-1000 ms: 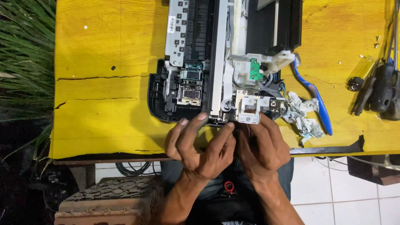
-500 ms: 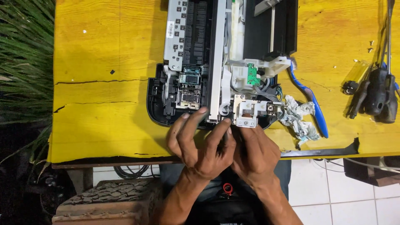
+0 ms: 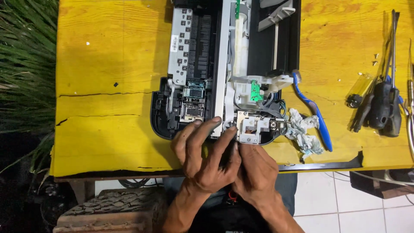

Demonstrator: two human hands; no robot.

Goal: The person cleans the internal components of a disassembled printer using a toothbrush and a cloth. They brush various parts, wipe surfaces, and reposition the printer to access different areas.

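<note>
An opened printer (image 3: pixel 202 64) with its cover off lies on a yellow wooden table (image 3: pixel 108 86). Black plastic, a long metal rail and a small green circuit board (image 3: pixel 256 90) are exposed. My left hand (image 3: pixel 202 155) rests on the printer's near edge with fingers spread, its fingertips by the metal rail. My right hand (image 3: pixel 254 166) presses against the left one, thumb and fingers at a white and grey mechanism block (image 3: pixel 252 127) on the printer's near right corner. What the fingers pinch is hidden.
A blue toothbrush (image 3: pixel 317 112) and a crumpled tissue (image 3: pixel 304 129) lie right of the printer. Screwdrivers and dark tools (image 3: pixel 384 103) sit near the table's right edge. Grass (image 3: pixel 23 64) borders the left side. A stone block (image 3: pixel 112 207) and white floor tiles (image 3: pixel 345 203) show below.
Both hands have shifted slightly up and left onto the printer's near edge. The left fingers now reach the rail, and the right hand has closed in on the mechanism block.
</note>
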